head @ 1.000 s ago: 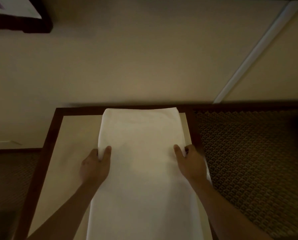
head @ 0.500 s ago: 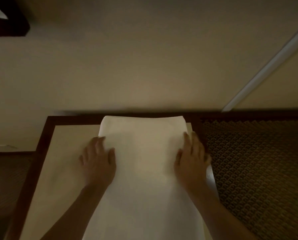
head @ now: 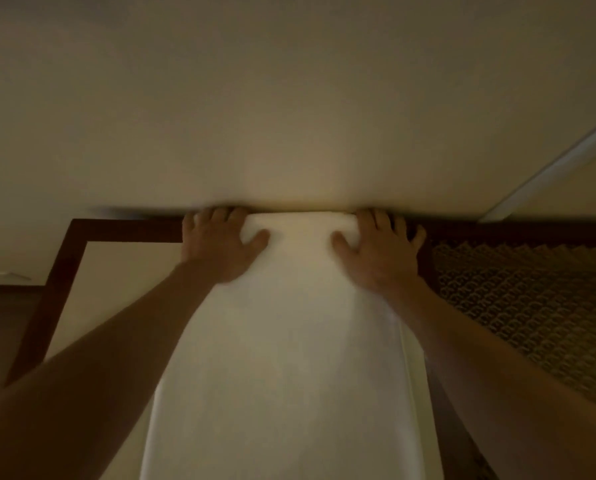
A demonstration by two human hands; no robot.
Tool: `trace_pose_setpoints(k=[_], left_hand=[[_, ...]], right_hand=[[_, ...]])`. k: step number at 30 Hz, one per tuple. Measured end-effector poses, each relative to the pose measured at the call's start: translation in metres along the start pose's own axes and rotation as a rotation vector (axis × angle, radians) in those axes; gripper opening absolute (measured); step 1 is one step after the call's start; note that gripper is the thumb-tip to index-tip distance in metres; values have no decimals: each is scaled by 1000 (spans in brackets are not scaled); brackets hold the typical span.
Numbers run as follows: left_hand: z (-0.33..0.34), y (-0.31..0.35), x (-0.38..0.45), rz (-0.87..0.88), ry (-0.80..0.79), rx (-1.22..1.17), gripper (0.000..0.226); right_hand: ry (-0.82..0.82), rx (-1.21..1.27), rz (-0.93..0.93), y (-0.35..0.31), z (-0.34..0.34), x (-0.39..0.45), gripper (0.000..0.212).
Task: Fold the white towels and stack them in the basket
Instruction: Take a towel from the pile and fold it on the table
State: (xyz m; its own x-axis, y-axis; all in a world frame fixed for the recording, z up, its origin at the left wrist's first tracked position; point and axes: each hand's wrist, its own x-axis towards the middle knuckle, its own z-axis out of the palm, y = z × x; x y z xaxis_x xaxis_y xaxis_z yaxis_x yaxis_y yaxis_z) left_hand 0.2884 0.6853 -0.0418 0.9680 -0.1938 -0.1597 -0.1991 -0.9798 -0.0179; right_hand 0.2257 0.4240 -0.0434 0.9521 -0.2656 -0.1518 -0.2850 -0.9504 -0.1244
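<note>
A long white towel lies flat along a table with a dark wood frame and a beige top; its far end reaches the wall. My left hand is at the towel's far left corner, thumb on top of the cloth and fingers curled over the far edge. My right hand holds the far right corner the same way. Both forearms stretch out along the towel's sides. No basket shows in this view.
A plain beige wall rises directly behind the table's far edge. Patterned carpet lies to the right of the table, and a pale trim strip runs diagonally at the upper right.
Both hands have slid forward along the towel's sides from its middle to its far corners, and their fingers now curl over the far edge. The view has tilted upward.
</note>
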Motion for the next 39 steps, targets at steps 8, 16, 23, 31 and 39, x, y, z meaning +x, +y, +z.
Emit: trace_pose_setpoints(k=[8, 16, 23, 31, 39], left_hand=[[-20, -7, 33, -80, -59, -306, 65], [25, -21, -219, 24, 414, -620, 32], [53, -31, -441, -380, 209, -724, 25], [58, -22, -529, -866, 297, -1307, 24], [134, -72, -522, -747, -236, -1557, 36]], right_hand=[[-74, 303, 1, 21, -16, 44, 79], [312, 802, 62, 78, 31, -126, 62], [277, 505, 56, 78, 44, -351, 39], [167, 753, 392, 62, 69, -518, 25], [-9, 1272, 452, 63, 77, -530, 27]])
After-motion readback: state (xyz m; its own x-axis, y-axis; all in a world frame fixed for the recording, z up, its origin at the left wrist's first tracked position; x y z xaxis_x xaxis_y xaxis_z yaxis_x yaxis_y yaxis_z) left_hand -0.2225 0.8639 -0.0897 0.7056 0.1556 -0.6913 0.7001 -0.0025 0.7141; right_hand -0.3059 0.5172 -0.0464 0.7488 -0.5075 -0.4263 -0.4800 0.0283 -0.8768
